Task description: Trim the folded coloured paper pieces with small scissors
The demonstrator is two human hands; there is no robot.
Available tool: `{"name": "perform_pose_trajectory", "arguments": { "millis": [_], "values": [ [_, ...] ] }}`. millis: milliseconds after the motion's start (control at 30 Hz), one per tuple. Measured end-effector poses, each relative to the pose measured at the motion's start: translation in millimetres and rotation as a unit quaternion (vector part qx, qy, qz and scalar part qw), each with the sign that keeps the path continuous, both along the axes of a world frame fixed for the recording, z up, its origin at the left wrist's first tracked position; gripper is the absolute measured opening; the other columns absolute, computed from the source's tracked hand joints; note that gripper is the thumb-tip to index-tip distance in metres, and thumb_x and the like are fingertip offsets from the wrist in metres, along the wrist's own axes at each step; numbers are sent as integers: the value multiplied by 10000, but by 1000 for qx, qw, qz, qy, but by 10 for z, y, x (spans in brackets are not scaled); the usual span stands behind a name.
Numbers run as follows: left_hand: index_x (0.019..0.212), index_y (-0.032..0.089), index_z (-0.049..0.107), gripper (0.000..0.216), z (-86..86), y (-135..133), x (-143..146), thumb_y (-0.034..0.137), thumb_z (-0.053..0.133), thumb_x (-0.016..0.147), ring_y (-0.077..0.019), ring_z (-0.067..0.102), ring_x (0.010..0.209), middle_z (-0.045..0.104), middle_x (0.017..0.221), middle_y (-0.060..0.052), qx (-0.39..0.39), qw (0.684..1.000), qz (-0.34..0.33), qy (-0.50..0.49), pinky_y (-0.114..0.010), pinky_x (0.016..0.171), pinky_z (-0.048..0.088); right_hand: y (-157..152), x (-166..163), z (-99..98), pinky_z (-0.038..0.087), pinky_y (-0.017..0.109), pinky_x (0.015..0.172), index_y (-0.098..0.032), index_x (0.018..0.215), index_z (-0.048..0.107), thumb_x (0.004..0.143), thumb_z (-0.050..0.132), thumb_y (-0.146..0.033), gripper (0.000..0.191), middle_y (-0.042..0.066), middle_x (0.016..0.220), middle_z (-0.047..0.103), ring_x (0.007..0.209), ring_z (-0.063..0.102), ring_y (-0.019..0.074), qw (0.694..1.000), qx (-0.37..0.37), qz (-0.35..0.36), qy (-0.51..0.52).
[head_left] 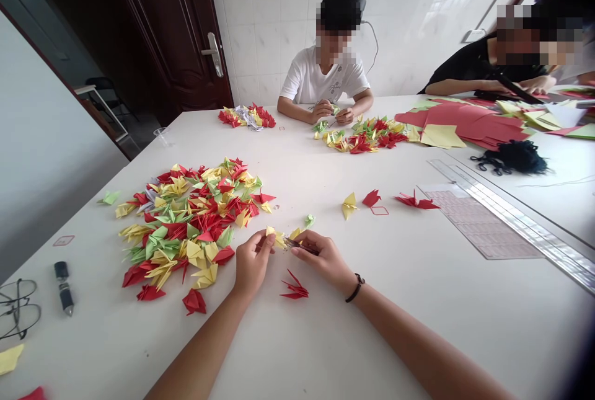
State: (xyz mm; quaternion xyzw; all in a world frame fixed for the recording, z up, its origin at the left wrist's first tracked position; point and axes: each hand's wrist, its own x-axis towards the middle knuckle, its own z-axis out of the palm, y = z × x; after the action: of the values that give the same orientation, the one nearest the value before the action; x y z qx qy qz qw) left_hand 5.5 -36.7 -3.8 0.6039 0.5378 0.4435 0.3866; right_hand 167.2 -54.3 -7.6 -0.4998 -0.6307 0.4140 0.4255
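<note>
Over the middle of the white table (307,170), my left hand (253,258) pinches a small yellow paper crane (277,238) between thumb and fingertips. My right hand (328,258) is closed around a slim dark metal tool (302,247), its tip touching or very near the yellow paper; its exact kind is partly hidden by my fingers. A red paper crane (295,288) lies just below my hands, a small green folded piece (309,221) just beyond them. Left of my left hand spreads a large heap of red, yellow, green and lilac folded cranes (199,211).
Yellow and red cranes (416,201) lie right of centre. Clear rulers (515,220), a patterned sheet (478,226), black cord (515,158) and coloured paper (465,121) are farther right. Glasses (18,310) and a pen (64,288) lie left. Two people sit across the table.
</note>
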Motion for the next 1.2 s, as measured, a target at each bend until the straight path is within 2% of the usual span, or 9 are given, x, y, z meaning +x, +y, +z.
{"name": "perform_pose_trajectory", "arguments": {
  "millis": [167,300,400,467,567,667,800,1067,1200],
  "values": [
    [626,172,550,304,23,-32,1,415,455,781,-120,544,552,538,536,21,31,999,-38,20,-205,544,414,-25,-13,44,287,225,466,-178,746,566,733,543,-426,250,-24,555,461,488,352,90,1000,12,6,-26],
    [799,171,576,294,-1,-15,-2,431,440,789,-135,565,606,573,607,2,28,1000,-14,-2,-228,591,440,-21,-13,20,285,224,458,-177,749,560,737,537,-433,258,-28,540,444,486,342,89,999,17,-16,-22],
    [1136,198,466,385,-37,14,-8,392,432,806,-166,587,840,618,953,-78,55,998,28,-33,-268,711,460,-7,-7,-14,285,224,457,-180,768,546,748,522,-445,268,-32,540,418,492,343,91,999,12,-37,2],
    [1270,244,327,478,-58,25,-8,317,439,811,-186,504,1063,482,1234,-98,91,995,21,-19,-296,833,430,0,-4,-23,296,227,467,-178,775,543,752,515,-455,280,-24,561,439,505,364,95,999,5,-43,14],
    [1325,285,227,584,-63,23,-3,194,443,790,-201,308,1246,307,1380,-55,142,988,-5,54,-338,980,312,-2,-3,-13,304,230,478,-173,766,535,751,516,-461,289,-15,584,462,518,379,99,999,-2,-41,23],
    [1317,266,261,585,-15,12,-29,151,440,773,-216,267,1265,327,1369,-62,221,966,5,131,-379,1016,244,-9,-6,3,310,233,481,-173,767,533,750,518,-461,289,-10,594,466,529,390,103,999,-2,-39,28],
    [1154,267,494,412,95,-60,-207,157,477,758,-250,353,1204,452,1275,-70,329,905,65,262,-420,1000,209,-2,-7,-7,316,236,490,-174,772,533,750,516,-464,292,-9,602,474,536,404,108,999,-9,-35,29],
    [936,217,607,223,44,-761,-776,224,499,742,-291,461,1044,563,1113,-107,297,817,227,439,-438,909,240,-42,-11,41,294,210,468,-200,890,517,718,563,-430,291,-58,529,350,481,331,91,995,40,-63,-70],
    [1008,216,553,267,-139,-1150,-912,261,446,767,-268,474,1022,550,1125,-104,201,811,273,477,-410,885,270,25,-115,215,323,202,496,-199,807,559,757,518,-377,189,-29,561,470,501,419,94,972,83,-84,-202]
  ]
}}
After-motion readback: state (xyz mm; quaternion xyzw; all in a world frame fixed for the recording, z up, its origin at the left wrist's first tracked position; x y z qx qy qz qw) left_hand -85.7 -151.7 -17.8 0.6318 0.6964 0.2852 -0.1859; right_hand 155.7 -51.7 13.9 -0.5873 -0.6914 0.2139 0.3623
